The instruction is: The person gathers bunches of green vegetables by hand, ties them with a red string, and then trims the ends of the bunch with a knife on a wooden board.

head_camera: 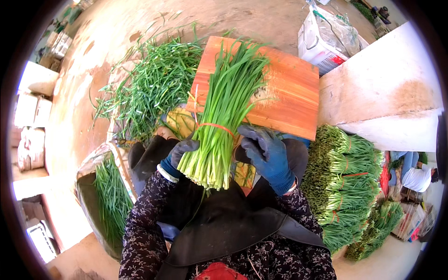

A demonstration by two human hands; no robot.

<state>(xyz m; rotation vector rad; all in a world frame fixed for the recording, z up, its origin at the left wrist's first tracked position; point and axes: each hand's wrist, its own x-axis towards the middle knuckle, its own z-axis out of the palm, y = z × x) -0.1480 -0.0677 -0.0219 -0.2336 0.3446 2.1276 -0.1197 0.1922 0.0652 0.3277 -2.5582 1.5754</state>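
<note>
A large bundle of garlic chives (224, 105), pale stem ends towards me, lies over a wooden board (297, 94) and my lap. An orange-red tie (215, 125) circles its lower stems, with a loose end standing up on the left. My left hand (180, 152), in a blue and grey work glove, holds the bundle's left side near the cut ends. On the other side, my right hand (266, 152), gloved alike, is beside the tie with curled fingers; whether it grips the tie is hidden.
Loose green leaves (157, 80) are heaped at the left of the board. A lined basket (122, 175) holds more chives. Tied bundles (350, 185) are stacked at the right, below a white block (381, 84). A white plastic crate (309, 42) stands behind; a person (416, 176) is far right.
</note>
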